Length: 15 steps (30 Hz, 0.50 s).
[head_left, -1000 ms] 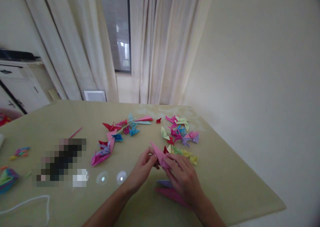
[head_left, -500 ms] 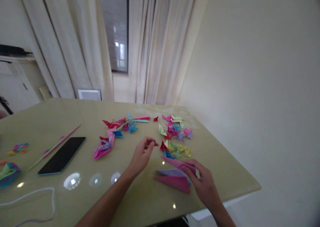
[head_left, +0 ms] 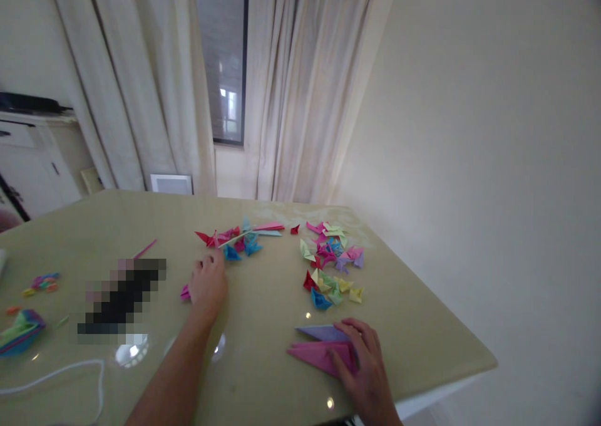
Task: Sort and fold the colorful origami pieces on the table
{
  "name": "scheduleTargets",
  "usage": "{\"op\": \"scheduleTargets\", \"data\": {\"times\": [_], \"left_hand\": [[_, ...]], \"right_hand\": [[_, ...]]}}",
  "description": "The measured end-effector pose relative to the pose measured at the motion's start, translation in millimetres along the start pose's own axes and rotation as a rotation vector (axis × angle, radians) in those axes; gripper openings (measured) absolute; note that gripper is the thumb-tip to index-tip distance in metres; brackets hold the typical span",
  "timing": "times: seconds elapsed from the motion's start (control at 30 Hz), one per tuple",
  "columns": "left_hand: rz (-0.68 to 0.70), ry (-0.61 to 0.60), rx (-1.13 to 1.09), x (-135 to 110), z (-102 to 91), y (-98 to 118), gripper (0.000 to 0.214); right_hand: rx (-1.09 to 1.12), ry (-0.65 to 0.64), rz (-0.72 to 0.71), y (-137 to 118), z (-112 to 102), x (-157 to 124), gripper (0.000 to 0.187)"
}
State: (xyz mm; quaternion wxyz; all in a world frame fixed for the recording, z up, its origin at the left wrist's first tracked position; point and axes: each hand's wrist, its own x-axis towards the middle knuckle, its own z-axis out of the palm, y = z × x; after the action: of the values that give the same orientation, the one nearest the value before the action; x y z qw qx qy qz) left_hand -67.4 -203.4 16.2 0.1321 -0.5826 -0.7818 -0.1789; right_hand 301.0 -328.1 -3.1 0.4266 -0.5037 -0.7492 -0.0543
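Pale curtains (head_left: 323, 88) are hanging behind a glossy table (head_left: 263, 357). On the right hand (head_left: 366, 360), thumb and fingers are spreading apart over a pink folded paper (head_left: 317, 355) and a lavender one (head_left: 319, 332) lying just beside it; whether they are gripping, one cannot tell. The left hand (head_left: 208, 286) is hiding its fingertips' hold, a magenta piece (head_left: 185, 293) showing beside it. Farther out, a colourful paper cluster (head_left: 332, 283) is lying.
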Motion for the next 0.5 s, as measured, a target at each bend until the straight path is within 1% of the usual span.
{"op": "scheduleTargets", "data": {"times": [0.1,0.17,0.33,0.5], "left_hand": [[0.112,0.014,-0.059,5,0.0,7,0.048],[0.136,0.026,-0.147,8,-1.0,12,0.048],[0.086,0.064,-0.472,10,-1.4,20,0.037],[0.081,0.153,-0.647,12,-1.5,23,0.031]], "right_hand": [[-0.015,0.024,-0.041,1,0,-2,0.025],[-0.02,0.036,-0.068,1,-1,-4,0.024],[-0.027,0.038,-0.093,3,-3,-9,0.026],[-0.018,0.038,-0.113,2,0,-7,0.025]]}}
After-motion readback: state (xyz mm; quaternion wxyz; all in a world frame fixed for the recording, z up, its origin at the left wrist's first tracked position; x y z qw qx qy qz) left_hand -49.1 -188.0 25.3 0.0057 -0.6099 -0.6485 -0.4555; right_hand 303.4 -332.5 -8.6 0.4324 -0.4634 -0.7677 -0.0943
